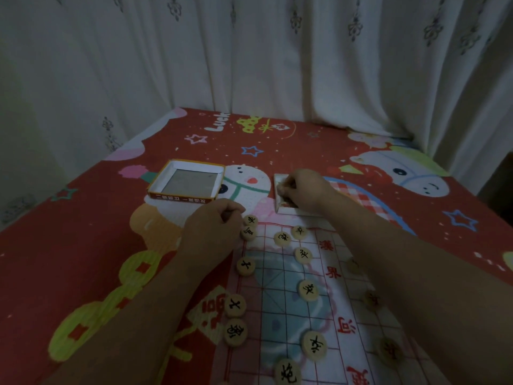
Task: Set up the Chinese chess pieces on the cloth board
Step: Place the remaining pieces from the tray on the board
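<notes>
Several round wooden pieces [314, 344] lie face up on the cloth board [280, 323] — pale discs with one black character brushed on each, strung along the board's left edge and in a second line further right. Near the right forearm a few more discs with darker, reddish marks show only dimly. The board is white with red grid lines and a pale blue centre. Red characters run down its right part, turned sideways, 河 and 界 among them.

At the board's far left corner the left hand [213, 226] rests with its grip curled in, fingertips just beside a corner pair [249, 232] of discs that touch each other; whether it pinches anything I cannot tell. Beyond the board's far edge the right hand [302, 190] dips its curled grip into the box tray [276, 194] — what the fingers hold is hidden. Left of the tray sits the box lid [180, 195], open side up, its orange wall printed with white characters that read upside down. Farther off, "Luck" is written in white on the red cover [319, 151], and a pale curtain [249, 51] hangs behind.
</notes>
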The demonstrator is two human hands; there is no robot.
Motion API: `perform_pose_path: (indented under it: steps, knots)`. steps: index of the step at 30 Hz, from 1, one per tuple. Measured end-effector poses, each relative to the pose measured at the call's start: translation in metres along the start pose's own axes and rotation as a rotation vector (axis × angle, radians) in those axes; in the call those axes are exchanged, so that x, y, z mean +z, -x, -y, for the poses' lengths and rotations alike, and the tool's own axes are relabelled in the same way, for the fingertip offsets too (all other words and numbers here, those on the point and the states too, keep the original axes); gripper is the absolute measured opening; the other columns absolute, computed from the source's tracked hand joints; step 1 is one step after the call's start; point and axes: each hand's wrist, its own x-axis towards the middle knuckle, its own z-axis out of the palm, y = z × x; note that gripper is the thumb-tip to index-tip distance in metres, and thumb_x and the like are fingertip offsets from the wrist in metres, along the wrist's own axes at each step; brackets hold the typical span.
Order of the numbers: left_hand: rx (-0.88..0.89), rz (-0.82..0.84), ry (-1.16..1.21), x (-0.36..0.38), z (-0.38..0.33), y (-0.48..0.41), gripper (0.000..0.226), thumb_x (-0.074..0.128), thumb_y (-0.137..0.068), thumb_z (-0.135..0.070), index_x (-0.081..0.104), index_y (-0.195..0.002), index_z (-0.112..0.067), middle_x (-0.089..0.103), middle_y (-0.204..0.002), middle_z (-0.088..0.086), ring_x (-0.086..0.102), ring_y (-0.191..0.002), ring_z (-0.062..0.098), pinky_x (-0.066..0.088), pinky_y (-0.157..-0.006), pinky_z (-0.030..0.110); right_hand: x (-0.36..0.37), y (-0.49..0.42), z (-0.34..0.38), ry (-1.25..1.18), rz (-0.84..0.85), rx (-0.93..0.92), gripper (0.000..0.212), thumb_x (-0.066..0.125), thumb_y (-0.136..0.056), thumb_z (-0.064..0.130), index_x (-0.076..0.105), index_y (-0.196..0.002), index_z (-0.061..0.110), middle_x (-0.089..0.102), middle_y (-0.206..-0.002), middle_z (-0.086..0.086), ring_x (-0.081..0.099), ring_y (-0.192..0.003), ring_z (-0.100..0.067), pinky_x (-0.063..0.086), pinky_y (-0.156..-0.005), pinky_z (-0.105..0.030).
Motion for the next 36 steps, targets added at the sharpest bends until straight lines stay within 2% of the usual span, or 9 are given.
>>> perform_pose_path:
  steps: [5,9,13,17,19,24,31,33,36]
  knots:
    - [0.030,-0.012,-0.031,0.000,-0.001,0.000,0.016,0.056,-0.093,-0.019,0.070,-0.098,-0.026,0.066,-0.084,-0.019,0.060,-0.084,-0.002,0.048,-0.078,0.024,-0.028,0.017,-0.012,0.030,-0.189,-0.040,0.025,0.057,-0.096,0.036,0.058,-0.090,0.011,0.058,-0.080,-0.001,0.053,-0.072,-0.016,0.034,-0.054,-0.026]
    - [0.049,-0.018,-0.036,0.001,0.000,-0.002,0.015,0.057,-0.092,-0.019,0.069,-0.096,-0.026,0.065,-0.084,-0.020,0.059,-0.084,-0.002,0.045,-0.074,0.020,-0.060,0.054,-0.053,-0.040,-0.268,0.029,0.031,0.056,-0.096,0.044,0.060,-0.086,0.016,0.058,-0.073,0.005,0.053,-0.064,-0.009,0.034,-0.053,-0.025]
    - [0.062,-0.025,-0.063,0.002,0.001,-0.002,0.016,0.057,-0.091,-0.017,0.071,-0.096,-0.025,0.064,-0.085,-0.020,0.059,-0.085,0.000,0.046,-0.077,0.028,-0.079,0.111,-0.104,-0.041,-0.320,0.122,0.034,0.056,-0.095,0.047,0.061,-0.080,0.017,0.058,-0.067,0.007,0.052,-0.060,-0.006,0.033,-0.051,-0.024]
    - [0.086,-0.018,-0.090,0.002,0.000,-0.002,0.018,0.055,-0.092,-0.015,0.072,-0.098,-0.021,0.068,-0.088,-0.011,0.059,-0.083,0.002,0.041,-0.071,0.018,-0.080,0.157,-0.135,0.028,-0.264,0.152,0.042,0.059,-0.090,0.049,0.058,-0.076,0.009,0.058,-0.067,-0.004,0.050,-0.059,-0.012,0.033,-0.049,-0.022]
    - [0.093,-0.018,-0.111,0.001,-0.001,-0.002,0.019,0.055,-0.092,-0.013,0.071,-0.097,-0.020,0.068,-0.089,-0.008,0.057,-0.082,0.001,0.037,-0.069,0.013,-0.079,0.168,-0.141,0.016,-0.205,0.160,0.041,0.063,-0.087,0.049,0.060,-0.079,0.008,0.059,-0.071,-0.002,0.053,-0.061,-0.011,0.035,-0.049,-0.017]
    - [0.093,-0.010,-0.142,0.000,-0.004,-0.001,0.019,0.055,-0.092,-0.011,0.072,-0.099,-0.016,0.066,-0.096,-0.004,0.057,-0.091,0.012,0.039,-0.080,0.027,-0.079,0.171,-0.143,0.001,-0.121,0.167,0.035,0.065,-0.085,0.054,0.063,-0.083,0.019,0.064,-0.079,0.006,0.058,-0.069,-0.004,0.036,-0.054,-0.018]
    - [0.103,-0.010,-0.147,-0.001,-0.002,0.000,0.020,0.055,-0.092,-0.012,0.073,-0.099,-0.015,0.067,-0.098,-0.004,0.058,-0.092,0.012,0.040,-0.080,0.028,-0.073,0.164,-0.147,0.015,-0.078,0.161,0.041,0.066,-0.082,0.057,0.070,-0.105,0.023,0.070,-0.099,0.005,0.063,-0.086,-0.008,0.051,-0.074,-0.029]
    - [0.112,-0.013,-0.145,-0.001,-0.003,0.000,0.019,0.056,-0.093,-0.011,0.073,-0.101,-0.012,0.067,-0.097,-0.003,0.057,-0.091,0.011,0.039,-0.079,0.027,-0.075,0.167,-0.143,-0.039,-0.103,0.176,0.040,0.069,-0.082,0.054,0.068,-0.106,0.022,0.069,-0.099,0.004,0.065,-0.086,-0.010,0.050,-0.069,-0.022]
    - [0.125,-0.022,-0.153,-0.001,-0.003,0.000,0.020,0.056,-0.093,-0.010,0.073,-0.103,-0.010,0.066,-0.096,-0.004,0.057,-0.091,0.011,0.038,-0.080,0.027,-0.078,0.180,-0.144,-0.162,-0.128,0.201,0.029,0.071,-0.084,0.048,0.065,-0.100,0.024,0.068,-0.088,0.009,0.064,-0.073,0.000,0.043,-0.054,-0.007]
